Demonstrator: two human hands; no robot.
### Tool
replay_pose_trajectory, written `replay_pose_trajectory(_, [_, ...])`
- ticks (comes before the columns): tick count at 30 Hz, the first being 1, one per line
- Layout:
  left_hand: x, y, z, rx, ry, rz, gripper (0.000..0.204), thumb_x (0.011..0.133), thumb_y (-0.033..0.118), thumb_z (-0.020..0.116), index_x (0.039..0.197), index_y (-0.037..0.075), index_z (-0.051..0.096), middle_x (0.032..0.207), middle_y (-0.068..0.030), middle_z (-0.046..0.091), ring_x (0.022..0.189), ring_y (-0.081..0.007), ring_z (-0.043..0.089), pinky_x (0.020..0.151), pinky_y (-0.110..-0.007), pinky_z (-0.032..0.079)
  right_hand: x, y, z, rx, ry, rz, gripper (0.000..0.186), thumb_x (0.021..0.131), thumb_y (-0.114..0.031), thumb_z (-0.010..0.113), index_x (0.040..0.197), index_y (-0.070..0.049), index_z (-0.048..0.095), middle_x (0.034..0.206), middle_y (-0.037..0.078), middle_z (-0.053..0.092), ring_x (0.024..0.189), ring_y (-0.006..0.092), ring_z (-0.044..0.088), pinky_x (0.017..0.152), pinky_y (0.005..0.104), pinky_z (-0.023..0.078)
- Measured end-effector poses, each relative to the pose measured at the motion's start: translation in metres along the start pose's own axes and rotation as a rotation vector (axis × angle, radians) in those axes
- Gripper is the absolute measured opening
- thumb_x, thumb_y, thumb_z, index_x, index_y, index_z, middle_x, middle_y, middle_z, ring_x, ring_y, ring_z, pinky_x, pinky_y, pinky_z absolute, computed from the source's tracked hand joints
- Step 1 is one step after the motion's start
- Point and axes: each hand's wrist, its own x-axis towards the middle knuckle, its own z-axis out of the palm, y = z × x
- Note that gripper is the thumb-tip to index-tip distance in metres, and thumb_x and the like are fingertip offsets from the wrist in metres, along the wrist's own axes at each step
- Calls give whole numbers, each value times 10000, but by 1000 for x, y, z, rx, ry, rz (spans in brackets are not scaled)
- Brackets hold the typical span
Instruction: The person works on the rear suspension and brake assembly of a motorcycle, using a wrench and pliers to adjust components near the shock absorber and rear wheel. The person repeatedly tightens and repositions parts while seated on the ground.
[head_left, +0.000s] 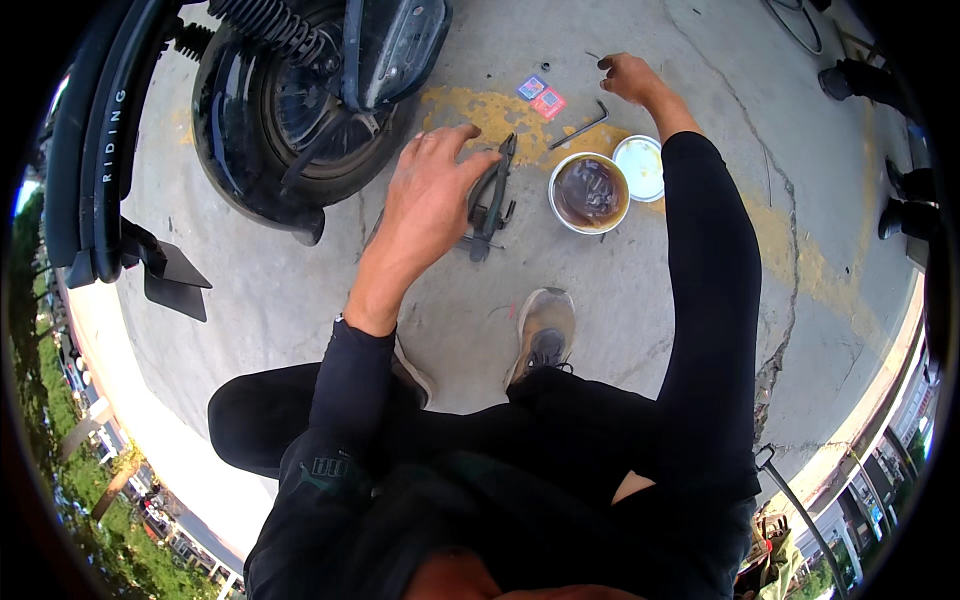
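Observation:
My left hand (pixel 425 195) is open above the concrete, thumb and fingers apart, holding nothing. Just beside its thumb lie dark-handled pliers (pixel 500 165), with other small dark tools partly hidden next to them. Farther out on the right, my right hand (pixel 630 80) is closed low over the ground. A thin dark piece shows at its fingertips, too small to name. Between my hands stands an open white tub of brown grease (pixel 588 192), its white lid (pixel 641 168) lying beside it. An L-shaped wrench (pixel 580 128) lies beyond the tub.
A motor scooter's rear wheel (pixel 290 120) stands at the left. Two small cards, one blue (pixel 532 87) and one red (pixel 548 102), lie near a small dark nut (pixel 545 67). My shoe (pixel 546 325) is below the tub. Other people's dark shoes (pixel 890 215) show at the right.

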Motion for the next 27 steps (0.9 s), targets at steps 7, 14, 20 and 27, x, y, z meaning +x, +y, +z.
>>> replay_pose_trajectory(7, [-48, -35, 6, 20, -368, -271, 470, 831, 6, 677, 1293, 64, 621, 1267, -154, 643, 1169, -372, 612, 1008, -456, 490, 40, -45, 57, -74, 135, -185, 414, 874, -156, 705, 1285, -115, 682, 1247, 183, 691, 1172, 364, 649, 996, 464, 534])
replay_pose_trajectory(14, [-63, -54, -1, -87, -432, -409, 412, 897, 41, 642, 1308, 42, 610, 1306, -157, 643, 1197, -381, 602, 1004, -442, 496, 63, -64, 85, -301, 209, -324, 258, 890, -72, 652, 1145, -71, 697, 1164, 166, 696, 1109, 356, 677, 931, 452, 567])
replay_pose_trajectory(20, [-52, -65, -36, -55, -364, -561, 416, 905, 60, 645, 1320, 44, 615, 1319, -180, 638, 1208, -362, 613, 1022, -425, 496, 69, -67, 85, -294, 96, -177, 246, 893, -162, 655, 1115, -79, 722, 1166, 178, 714, 1108, 367, 678, 912, 441, 572])
replay_pose_trajectory(27, [-45, -85, 23, -188, -114, -370, 445, 848, 24, 679, 1291, 51, 655, 1103, -145, 735, 1079, -322, 701, 960, -403, 528, 84, -12, 55, 442, 43, 89, 349, 888, -301, 685, 1108, -36, 742, 944, 154, 752, 887, 285, 749, 786, 396, 591])
